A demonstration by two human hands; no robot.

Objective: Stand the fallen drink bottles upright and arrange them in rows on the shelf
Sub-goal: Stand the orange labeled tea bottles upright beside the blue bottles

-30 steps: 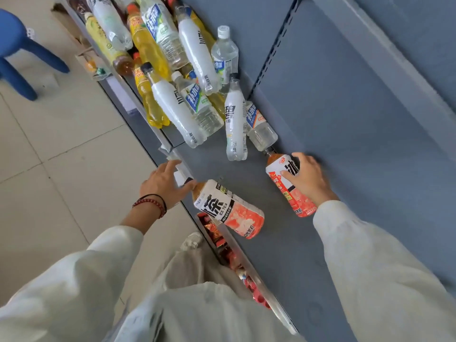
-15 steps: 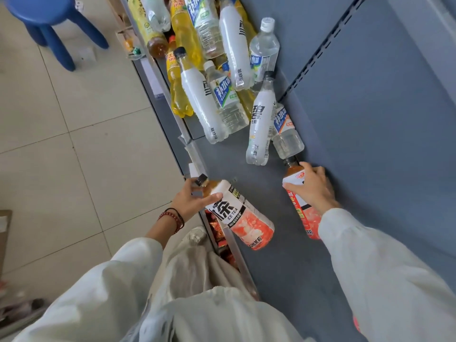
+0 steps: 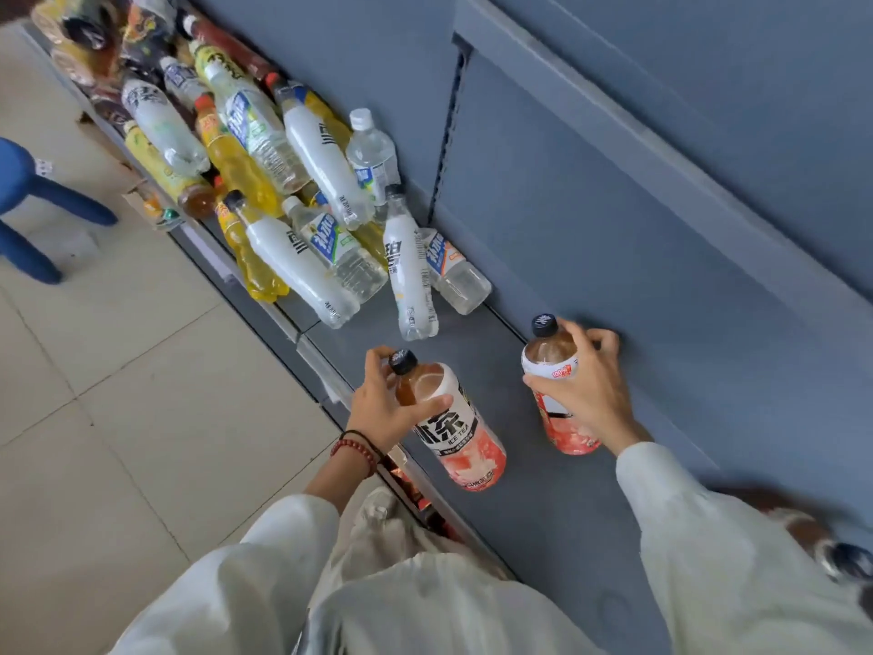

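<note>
On shelf [image 3: 543, 536], left grip [image 3: 382, 408], right grip [image 3: 586, 394] holding bottles [image 3: 456, 430]

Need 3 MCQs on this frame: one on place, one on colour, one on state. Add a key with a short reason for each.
1. Where on the shelf is the rear ice tea bottle, held by the right hand? A) front edge B) near the back panel C) dead centre
2. Cap colour on both ice tea bottles? A) white B) red C) black
3. The left hand is: A) flat on the shelf B) gripping the front ice tea bottle by the neck C) hanging empty
Key: 1B, the bottle stands close to the panel; 2C, both caps are black; 3B, fingers and thumb curl round the neck.
</note>
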